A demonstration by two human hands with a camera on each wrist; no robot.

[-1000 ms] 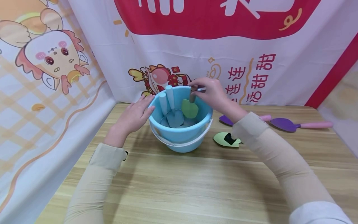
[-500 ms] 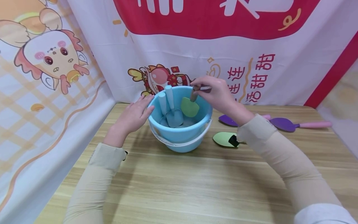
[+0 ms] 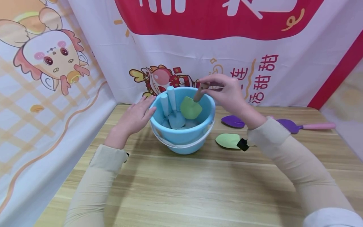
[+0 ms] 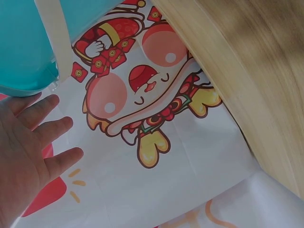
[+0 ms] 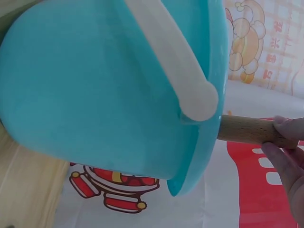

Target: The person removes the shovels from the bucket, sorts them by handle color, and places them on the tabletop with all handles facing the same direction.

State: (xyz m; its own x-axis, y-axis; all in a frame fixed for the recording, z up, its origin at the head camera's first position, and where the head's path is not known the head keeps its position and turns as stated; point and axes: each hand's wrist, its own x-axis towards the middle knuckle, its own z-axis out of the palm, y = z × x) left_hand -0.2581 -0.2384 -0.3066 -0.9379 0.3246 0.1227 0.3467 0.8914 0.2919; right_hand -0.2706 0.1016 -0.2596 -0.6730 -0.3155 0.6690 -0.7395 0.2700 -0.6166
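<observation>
A light blue bucket (image 3: pixel 184 135) stands upright on the table, its white handle lowered across the front. The left hand (image 3: pixel 137 116) rests on the bucket's left rim with fingers extended; the left wrist view shows those fingers (image 4: pixel 59 164) spread beside the rim. Above the right rim, the right hand (image 3: pixel 227 94) pinches the wooden handle (image 5: pixel 247 129) of a small green garden shovel (image 3: pixel 190 108) between thumb and fingertips. The green blade is inside the bucket, tilted, with its handle leaning right. Two blue shovels (image 3: pixel 176 119) lean at the left inside the bucket.
To the right of the bucket lie a green trowel (image 3: pixel 228 140) and two purple trowels, one with a purple blade (image 3: pixel 232 121) partly behind the right forearm, another with a pink handle (image 3: pixel 319 126). A printed cloth (image 3: pixel 175 47) hangs close behind the bucket.
The right hand has shifted right and slightly up, tipping the green shovel's handle to the right and raising its blade a little. The left hand and bucket stay in place.
</observation>
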